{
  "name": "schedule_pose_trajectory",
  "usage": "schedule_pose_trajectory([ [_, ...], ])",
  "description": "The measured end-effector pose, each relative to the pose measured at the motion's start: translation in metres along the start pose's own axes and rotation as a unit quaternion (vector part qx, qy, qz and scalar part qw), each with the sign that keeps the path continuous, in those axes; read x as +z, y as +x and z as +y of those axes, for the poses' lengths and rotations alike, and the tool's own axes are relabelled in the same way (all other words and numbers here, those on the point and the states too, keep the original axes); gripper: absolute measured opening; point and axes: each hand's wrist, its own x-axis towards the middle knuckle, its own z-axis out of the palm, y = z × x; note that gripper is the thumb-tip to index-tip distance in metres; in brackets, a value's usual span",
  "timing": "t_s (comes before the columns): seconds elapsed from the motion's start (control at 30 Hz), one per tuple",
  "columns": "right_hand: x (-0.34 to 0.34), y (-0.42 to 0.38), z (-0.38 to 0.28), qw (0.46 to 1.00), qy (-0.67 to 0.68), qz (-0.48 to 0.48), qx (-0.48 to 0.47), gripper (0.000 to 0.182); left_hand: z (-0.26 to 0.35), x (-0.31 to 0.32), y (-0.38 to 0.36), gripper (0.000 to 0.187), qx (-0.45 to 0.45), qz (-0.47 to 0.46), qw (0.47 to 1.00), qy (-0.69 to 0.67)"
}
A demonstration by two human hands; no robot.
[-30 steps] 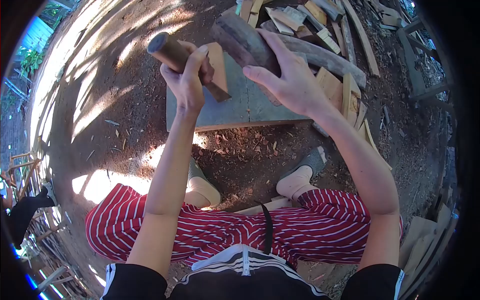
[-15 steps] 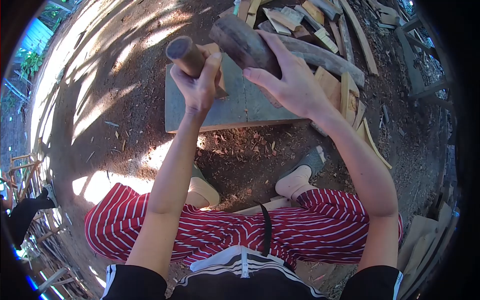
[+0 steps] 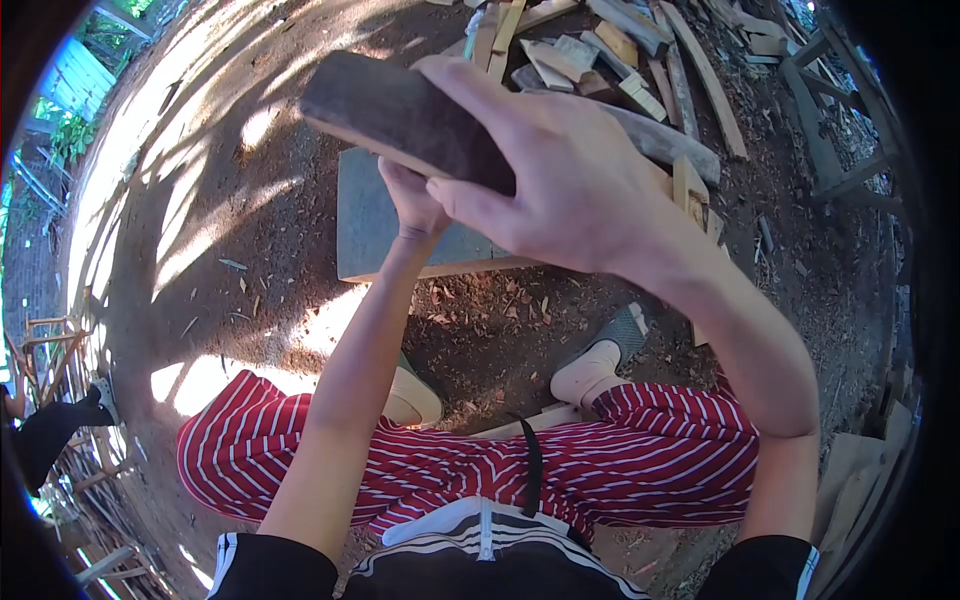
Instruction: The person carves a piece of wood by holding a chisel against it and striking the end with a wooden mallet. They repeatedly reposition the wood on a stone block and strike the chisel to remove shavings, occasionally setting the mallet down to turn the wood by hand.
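A dark, worn block of wood [image 3: 400, 115] is gripped at its right end by my right hand [image 3: 570, 175], fingers over the top and thumb along the near side. It is raised close to the camera and covers much of my left hand [image 3: 412, 195]. Only the wrist and heel of that hand show below it. The thick round wooden handle in the left hand is hidden now, as is the brown wood piece near its lower end. Beneath both hands lies a squared grey timber block [image 3: 370, 235], partly covered.
A heap of offcuts [image 3: 590, 60] lies beyond the timber block, with long strips [image 3: 705, 80] to its right. Wood chips [image 3: 480, 310] litter the dirt between my feet. A wooden frame [image 3: 840, 110] stands far right. Another person's dark-clothed leg [image 3: 60, 430] shows at left.
My right hand has swung the wood block up and left, nearer the camera, over my left hand. The round handle's end, visible before, is now covered. My left hand has shifted slightly.
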Motion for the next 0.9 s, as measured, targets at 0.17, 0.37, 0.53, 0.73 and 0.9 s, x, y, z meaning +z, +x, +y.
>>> schedule_pose_trajectory([
  [0.17,-0.014,0.010,-0.011,0.983,0.085,0.155,-0.057,0.053,-0.040,-0.032,0.000,0.039,0.070,-0.187,0.978,-0.060],
  [0.37,-0.010,0.009,-0.008,0.998,0.060,0.031,0.010,0.052,-0.049,-0.012,-0.002,0.038,0.026,0.050,0.996,0.071],
  [0.53,0.005,0.005,-0.003,0.998,0.004,-0.055,0.035,0.050,-0.026,-0.011,-0.001,0.028,0.046,0.020,0.993,0.109],
  [0.73,0.000,0.016,-0.005,0.988,0.119,0.094,-0.032,0.055,-0.040,-0.016,-0.022,0.014,-0.026,0.045,0.995,0.085],
  [0.9,0.022,-0.003,0.023,0.995,0.080,0.051,0.017,0.064,0.008,-0.024,0.003,0.013,-0.001,0.105,0.994,0.020],
])
